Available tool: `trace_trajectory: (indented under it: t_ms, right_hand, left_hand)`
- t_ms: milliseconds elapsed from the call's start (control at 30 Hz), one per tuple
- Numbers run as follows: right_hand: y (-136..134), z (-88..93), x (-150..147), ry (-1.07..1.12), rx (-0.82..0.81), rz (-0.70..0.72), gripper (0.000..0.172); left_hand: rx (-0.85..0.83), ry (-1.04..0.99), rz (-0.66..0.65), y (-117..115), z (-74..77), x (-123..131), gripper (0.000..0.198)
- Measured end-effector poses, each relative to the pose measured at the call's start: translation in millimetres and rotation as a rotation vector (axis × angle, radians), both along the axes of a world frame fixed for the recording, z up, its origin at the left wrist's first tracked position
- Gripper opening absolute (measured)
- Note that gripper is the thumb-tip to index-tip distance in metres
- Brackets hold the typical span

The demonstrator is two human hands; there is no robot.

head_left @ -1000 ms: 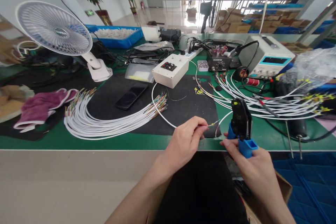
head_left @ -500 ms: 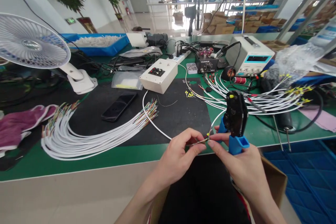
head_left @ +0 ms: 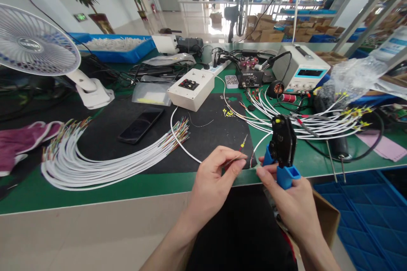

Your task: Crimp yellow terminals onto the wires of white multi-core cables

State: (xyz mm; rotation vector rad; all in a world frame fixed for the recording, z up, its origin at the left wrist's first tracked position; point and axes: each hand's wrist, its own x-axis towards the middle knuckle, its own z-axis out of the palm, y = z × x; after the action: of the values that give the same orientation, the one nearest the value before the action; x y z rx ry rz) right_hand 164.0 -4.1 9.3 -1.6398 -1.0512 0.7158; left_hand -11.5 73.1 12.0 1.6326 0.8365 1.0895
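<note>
At the counter's left edge I see a fan and a purple glove. A bundle of white cables arcs along the near edge, with a phone and a white box behind it. My left hand pinches a thin wire with a yellow tip over the near edge. Just beside it, my right hand grips the crimping pliers upright. Yellow-tipped leads crowd the counter's right side behind the pliers.
</note>
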Motion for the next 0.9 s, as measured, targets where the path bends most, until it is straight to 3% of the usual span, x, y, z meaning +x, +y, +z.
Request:
trace_trajectory:
  t_ms: [200,333,667,900]
  right_hand:
    - [-11,2.2,-3,-0.025,0.017,0.048,0.034]
    - [-13,7.3,-13,-0.051,0.058,0.046,0.034]
    - [-10,6.8,-7,-0.261,0.169,0.179,0.014]
    - [-8,4.9,-9,-0.252,0.174,0.187,0.015]
  left_hand:
    - [0.123,-0.038,0.128,2,35.0,5,0.01]
    - [0.255,-0.04,0.18,3,47.8,8,0.011]
    - [0.352,0.046,0.226,-1,51.0,6,0.014]
    - [0.347,0.048,0.216,1,49.8,4,0.014]
